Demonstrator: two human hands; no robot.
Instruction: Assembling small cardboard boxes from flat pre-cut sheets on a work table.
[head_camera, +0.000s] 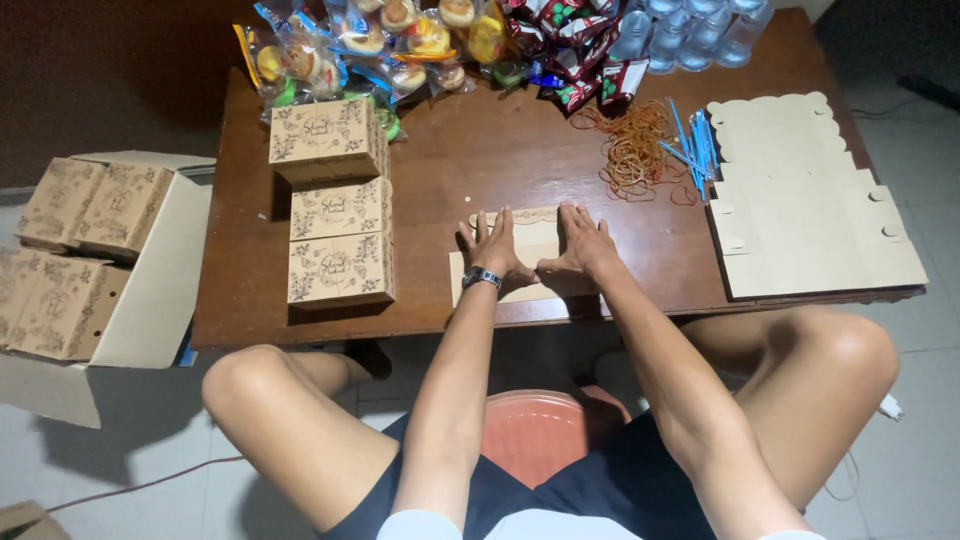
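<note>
Left hand (492, 250) and right hand (583, 245) side by side, fingers straight and slightly spread, palms pressing a flat cardboard box blank (530, 262) at the near edge of the wooden table (470, 150), three folded printed boxes (338, 212) to the left.

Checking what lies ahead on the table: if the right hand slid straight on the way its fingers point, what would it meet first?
Probably the rubber bands: the right hand presses the flat cardboard, fingers pointing up-table, bare wood between. Depth is unclear.

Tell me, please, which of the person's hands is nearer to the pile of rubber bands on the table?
The right hand. It presses on the flat cardboard blank just below the rubber bands; the left hand lies beside it, farther away.
</note>
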